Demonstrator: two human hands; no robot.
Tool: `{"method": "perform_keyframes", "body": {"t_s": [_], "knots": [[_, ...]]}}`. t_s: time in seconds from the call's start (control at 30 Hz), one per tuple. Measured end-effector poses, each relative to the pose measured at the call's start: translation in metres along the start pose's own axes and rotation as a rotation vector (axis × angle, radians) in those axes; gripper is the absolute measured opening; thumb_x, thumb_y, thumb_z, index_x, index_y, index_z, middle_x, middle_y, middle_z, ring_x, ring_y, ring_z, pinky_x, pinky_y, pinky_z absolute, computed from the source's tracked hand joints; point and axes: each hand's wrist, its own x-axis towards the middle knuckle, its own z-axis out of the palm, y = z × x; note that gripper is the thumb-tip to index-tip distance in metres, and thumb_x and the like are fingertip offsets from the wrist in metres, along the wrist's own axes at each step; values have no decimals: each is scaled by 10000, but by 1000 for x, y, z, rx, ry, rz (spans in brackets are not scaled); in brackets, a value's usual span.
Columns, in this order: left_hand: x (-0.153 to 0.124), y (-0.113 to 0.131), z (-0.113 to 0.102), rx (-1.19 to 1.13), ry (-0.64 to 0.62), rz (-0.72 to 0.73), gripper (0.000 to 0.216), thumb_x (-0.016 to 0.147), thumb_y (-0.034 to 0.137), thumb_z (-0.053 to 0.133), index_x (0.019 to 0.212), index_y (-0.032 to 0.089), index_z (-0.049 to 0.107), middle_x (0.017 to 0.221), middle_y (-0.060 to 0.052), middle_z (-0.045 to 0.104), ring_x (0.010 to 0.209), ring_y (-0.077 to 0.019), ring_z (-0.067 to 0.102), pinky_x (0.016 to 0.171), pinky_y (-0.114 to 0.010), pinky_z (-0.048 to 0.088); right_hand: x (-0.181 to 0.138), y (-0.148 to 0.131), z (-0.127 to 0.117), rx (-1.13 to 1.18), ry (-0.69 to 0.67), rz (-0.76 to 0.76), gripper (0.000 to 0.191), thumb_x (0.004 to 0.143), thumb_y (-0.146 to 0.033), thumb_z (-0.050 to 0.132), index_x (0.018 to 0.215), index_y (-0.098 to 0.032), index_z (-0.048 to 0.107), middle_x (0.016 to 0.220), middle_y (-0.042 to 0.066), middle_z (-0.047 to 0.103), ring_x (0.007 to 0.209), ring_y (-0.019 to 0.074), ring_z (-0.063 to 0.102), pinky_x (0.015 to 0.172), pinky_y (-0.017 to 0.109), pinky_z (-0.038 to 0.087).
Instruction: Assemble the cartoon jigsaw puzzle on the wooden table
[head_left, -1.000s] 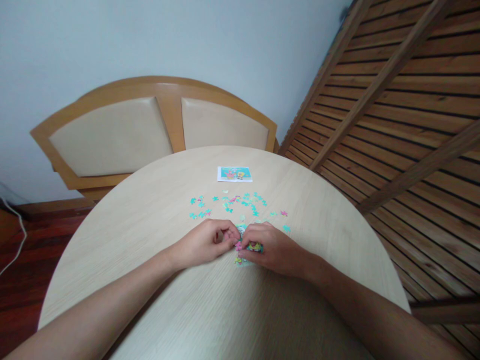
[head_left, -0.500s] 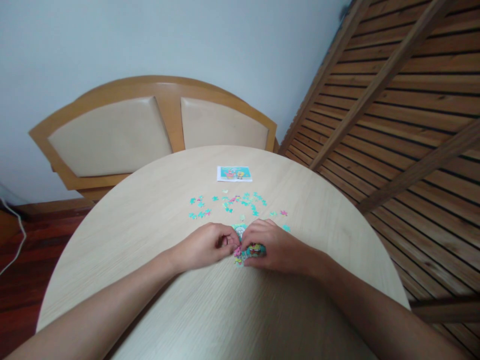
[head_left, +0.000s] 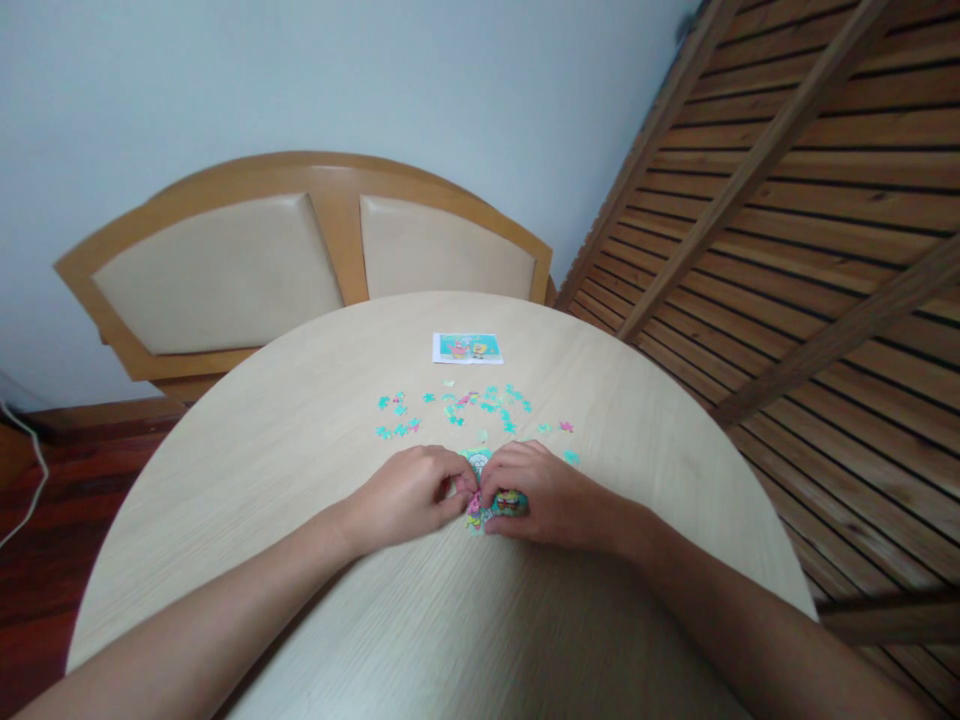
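Note:
A partly joined jigsaw puzzle (head_left: 474, 521) in teal, pink and yellow lies on the table between my hands, much of it covered by them. My left hand (head_left: 412, 497) comes in from the left, thumb and forefinger pinched at a pink puzzle piece near the middle of the joined section. Curled over the right side of the puzzle, my right hand (head_left: 544, 493) has its fingertips pressed on it beside the left fingertips. A yellow and brown printed part shows between its thumb and fingers.
Loose puzzle pieces (head_left: 491, 398) are scattered beyond my hands. Behind them lies a small picture card (head_left: 468, 348) on the round wooden table (head_left: 300, 400). A padded chair (head_left: 225, 270) stands at the far edge, a slatted wooden panel (head_left: 810, 250) on the right.
Both hands stay over the puzzle, with only a slight shift of the left fingers at the pink piece. The whole view has drifted a few pixels.

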Motion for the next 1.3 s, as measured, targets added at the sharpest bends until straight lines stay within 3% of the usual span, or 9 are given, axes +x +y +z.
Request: {"method": "perform_keyframes", "body": {"t_s": [0.23,0.63,0.87,1.3], "knots": [[1,2,-2,133,-21,79,168,921,166,548,812,202,670,763,-13,685,736,-176,623,708,-285,444,-1,2,2,-2,4,-41,122,867,-299,783,972,-248,747,1019,19,734,1018,203,647,957,379,412],[1,-3,-5,129,-75,151,180,1007,205,556,902,193,701,881,-26,719,865,-192,634,803,-307,472,-1,4,3,-22,6,-42,152,861,-312,786,1007,-268,783,1032,20,732,1013,197,649,951,373,420],[0,-19,-10,113,-8,155,139,999,224,581,1055,212,708,1068,-50,702,1031,-222,620,935,-363,464,-2,2,2,-37,7,-49,136,877,-316,768,1003,-267,789,1061,21,733,1012,187,649,947,358,428],[0,-22,-16,117,-59,206,148,980,246,615,1032,219,750,1080,-62,683,1038,-222,616,954,-375,474,-4,5,6,-82,7,-101,226,852,-351,783,1055,-252,776,1078,53,715,1013,213,643,945,376,453]]}}
